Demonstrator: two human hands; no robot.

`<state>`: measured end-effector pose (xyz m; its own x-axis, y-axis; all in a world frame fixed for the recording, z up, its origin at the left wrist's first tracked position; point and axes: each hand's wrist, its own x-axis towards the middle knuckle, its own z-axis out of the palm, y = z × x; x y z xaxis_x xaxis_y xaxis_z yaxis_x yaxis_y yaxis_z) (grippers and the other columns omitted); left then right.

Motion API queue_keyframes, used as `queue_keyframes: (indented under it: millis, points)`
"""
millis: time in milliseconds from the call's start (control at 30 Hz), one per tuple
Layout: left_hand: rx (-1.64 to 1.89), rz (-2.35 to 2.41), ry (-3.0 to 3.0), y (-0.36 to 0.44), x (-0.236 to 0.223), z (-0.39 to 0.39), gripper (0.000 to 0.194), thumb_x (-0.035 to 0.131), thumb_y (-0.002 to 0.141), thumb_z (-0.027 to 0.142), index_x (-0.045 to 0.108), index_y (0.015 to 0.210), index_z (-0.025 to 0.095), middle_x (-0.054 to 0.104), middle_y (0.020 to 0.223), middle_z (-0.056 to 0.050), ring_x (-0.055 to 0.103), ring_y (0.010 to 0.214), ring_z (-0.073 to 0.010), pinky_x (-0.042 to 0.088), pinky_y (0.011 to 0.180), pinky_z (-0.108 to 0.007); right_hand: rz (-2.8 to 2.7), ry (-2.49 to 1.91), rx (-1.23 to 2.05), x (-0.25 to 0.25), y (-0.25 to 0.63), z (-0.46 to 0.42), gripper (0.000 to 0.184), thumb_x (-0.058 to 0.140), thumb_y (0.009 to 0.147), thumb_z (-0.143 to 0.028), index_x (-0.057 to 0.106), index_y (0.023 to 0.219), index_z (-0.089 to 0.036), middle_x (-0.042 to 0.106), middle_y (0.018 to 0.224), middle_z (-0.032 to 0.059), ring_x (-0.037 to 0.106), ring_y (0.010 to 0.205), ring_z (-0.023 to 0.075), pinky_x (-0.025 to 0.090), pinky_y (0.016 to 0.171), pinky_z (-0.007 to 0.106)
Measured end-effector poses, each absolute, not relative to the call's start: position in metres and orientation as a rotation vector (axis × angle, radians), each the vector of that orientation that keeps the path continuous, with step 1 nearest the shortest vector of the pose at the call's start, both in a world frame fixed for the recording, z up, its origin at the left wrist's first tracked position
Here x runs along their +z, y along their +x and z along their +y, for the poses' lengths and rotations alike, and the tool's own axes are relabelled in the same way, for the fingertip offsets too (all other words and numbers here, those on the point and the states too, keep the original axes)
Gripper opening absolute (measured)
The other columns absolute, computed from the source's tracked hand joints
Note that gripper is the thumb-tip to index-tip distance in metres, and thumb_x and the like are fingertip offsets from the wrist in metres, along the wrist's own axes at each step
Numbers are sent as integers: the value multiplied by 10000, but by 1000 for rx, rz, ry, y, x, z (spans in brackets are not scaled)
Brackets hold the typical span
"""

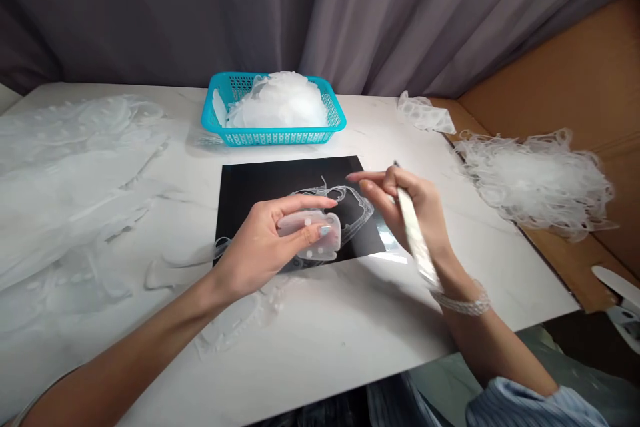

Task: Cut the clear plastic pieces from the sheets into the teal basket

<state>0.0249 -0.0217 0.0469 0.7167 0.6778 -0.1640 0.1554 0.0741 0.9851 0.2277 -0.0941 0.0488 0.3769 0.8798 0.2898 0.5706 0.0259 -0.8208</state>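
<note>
My left hand [267, 237] pinches a small translucent silicone piece [315, 233] with round bumps, holding it just above a black mat [260, 197]. A thin strip of clear trimmed edging [350, 203] trails from the piece across the mat. My right hand [407, 207] is closed round a slim white-handled tool [415, 237], its dark tip poking out above the fingers, close to the right of the piece. A pearl bracelet circles my right wrist.
A turquoise basket [270, 135] heaped with translucent pieces stands behind the mat. Sheets of clear moulded material [75, 173] cover the table's left. A pile of trimmed scraps [535, 180] lies on a cardboard surface at right. Grey curtain behind.
</note>
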Motion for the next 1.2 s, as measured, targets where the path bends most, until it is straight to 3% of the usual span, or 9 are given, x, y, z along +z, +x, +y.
queue_keyframes:
  millis: [167,267,400,533,667,933,1200]
  points:
    - [449,711,1398,24,44,-20,445,707,854,417,623,1275,300,759,930,8,695,803,-139,524,718,-199,-1286,-1371,830,53,198,-102,499,716,836,-261,287,587,-211,764,850,35,673,732,171,487,653,292]
    - [438,683,1289,23,40,-16,487,714,852,405,606,1307,270,761,917,-11,695,791,-139,532,720,-206,-1176,-1336,855,47,199,-101,542,739,817,-233,263,561,-204,761,813,30,659,712,161,474,636,285]
    - [428,640,1098,22,37,-9,322,688,882,351,711,1169,209,765,937,-45,698,836,-141,546,748,-205,-1063,-1318,876,42,204,-99,571,766,795,-216,246,559,-199,767,810,26,640,682,149,438,604,277]
    - [421,596,1001,22,37,-6,235,658,909,319,750,1103,224,764,987,-45,686,862,-121,551,757,-184,-1027,-1334,849,43,203,-100,574,770,791,-210,248,553,-201,768,799,28,611,644,139,417,586,284]
    - [405,584,955,23,37,-7,237,641,920,294,746,1119,219,763,1014,-57,682,876,-127,559,774,-200,-1008,-1334,845,43,202,-100,567,770,791,-201,259,546,-202,769,791,29,597,642,135,429,605,292]
    - [343,581,878,23,40,-5,282,598,931,263,729,1150,142,756,1045,-136,716,908,-218,585,786,-307,-889,-1299,962,35,209,-95,551,768,784,-230,259,572,-217,734,746,17,563,576,111,488,571,286]
    - [320,591,825,21,39,-2,300,574,939,280,722,1129,101,763,1002,-166,730,890,-243,589,749,-317,-849,-1330,959,32,211,-96,555,776,766,-242,257,572,-214,716,738,11,581,571,105,504,535,259]
